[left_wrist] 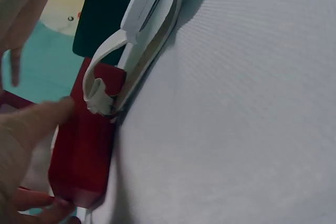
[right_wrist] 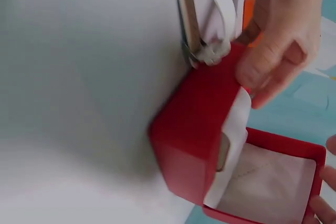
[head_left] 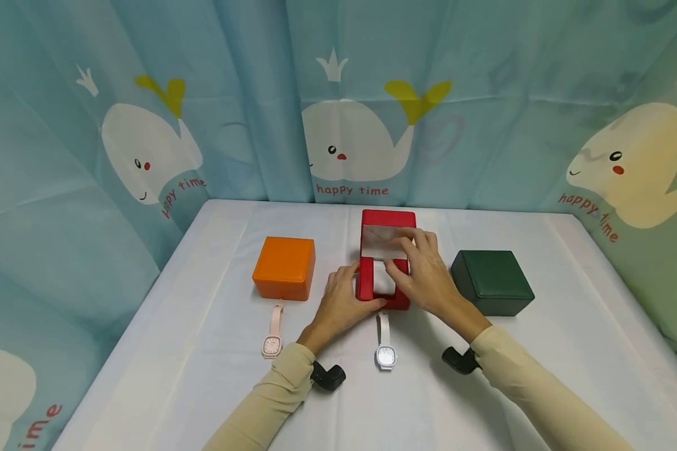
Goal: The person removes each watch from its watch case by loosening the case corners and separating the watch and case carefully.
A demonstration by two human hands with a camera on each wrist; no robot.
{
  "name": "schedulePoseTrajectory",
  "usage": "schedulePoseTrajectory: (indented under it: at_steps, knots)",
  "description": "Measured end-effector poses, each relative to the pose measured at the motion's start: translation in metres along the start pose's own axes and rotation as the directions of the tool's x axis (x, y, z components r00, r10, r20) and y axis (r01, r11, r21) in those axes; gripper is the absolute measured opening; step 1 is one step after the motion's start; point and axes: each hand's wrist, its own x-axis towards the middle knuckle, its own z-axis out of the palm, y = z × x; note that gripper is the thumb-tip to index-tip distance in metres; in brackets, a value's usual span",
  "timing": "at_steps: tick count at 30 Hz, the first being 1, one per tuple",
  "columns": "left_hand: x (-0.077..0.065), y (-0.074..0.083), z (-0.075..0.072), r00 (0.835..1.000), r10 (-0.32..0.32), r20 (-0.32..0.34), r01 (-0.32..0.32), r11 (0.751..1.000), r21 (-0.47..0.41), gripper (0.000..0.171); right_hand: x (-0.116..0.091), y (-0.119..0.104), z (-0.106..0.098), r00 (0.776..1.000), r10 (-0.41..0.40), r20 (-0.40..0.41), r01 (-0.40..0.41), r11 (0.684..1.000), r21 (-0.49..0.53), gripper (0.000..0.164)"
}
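Observation:
A red watch box (head_left: pixel 365 285) stands with its lid (head_left: pixel 389 217) raised, showing a pale lining and a white cushion (head_left: pixel 383 283). My left hand (head_left: pixel 343 299) grips the box by its left side and front, the thumb on the front edge. Over the box is my right hand (head_left: pixel 427 275), fingers extended by the lid and thumb near the cushion; whether they touch is unclear. In front of the box lies a white wristwatch (head_left: pixel 386 357), its strap toward the box. The right wrist view shows the left thumb (right_wrist: pixel 257 66) on the red box.
To the left sits a shut orange box (head_left: pixel 284 266) with a pink wristwatch (head_left: pixel 272 346) in front of it. A shut dark green box (head_left: pixel 493 282) stands to the right, beside the right forearm. A whale-print curtain (head_left: pixel 248 113) hangs behind the white-covered table (head_left: pixel 203 376).

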Motion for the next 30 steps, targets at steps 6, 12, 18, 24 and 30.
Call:
schedulePoseTrajectory:
  at_steps: [6, 12, 18, 24, 30]
  knots:
    - [0.001, 0.002, -0.001, 0.998, -0.009, 0.064, 0.010, 1.000, -0.010, 0.087, 0.021, 0.002, 0.002, 0.985, -0.083, -0.151, 0.071, 0.994, -0.085, 0.041]
    - [0.004, 0.005, -0.005, 0.996, -0.064, 0.056, 0.062, 0.998, 0.021, 0.087, 0.038, 0.000, 0.004, 0.999, 0.021, 0.025, -0.017, 0.988, -0.154, 0.057]
    - [0.007, 0.011, -0.008, 0.993, -0.112, 0.048, 0.110, 0.993, 0.048, 0.089, 0.042, 0.000, 0.001, 0.994, 0.077, 0.079, -0.058, 0.973, -0.222, 0.053]
    - [0.010, 0.013, -0.007, 0.993, -0.112, 0.035, 0.110, 0.992, 0.057, 0.089, 0.044, 0.000, -0.007, 0.996, 0.043, 0.075, -0.024, 0.971, -0.236, 0.052]
    - [0.009, 0.013, -0.006, 0.989, -0.142, 0.048, 0.138, 0.988, 0.068, 0.089, 0.042, -0.001, -0.010, 0.990, 0.071, 0.119, -0.054, 0.988, -0.144, 0.051]
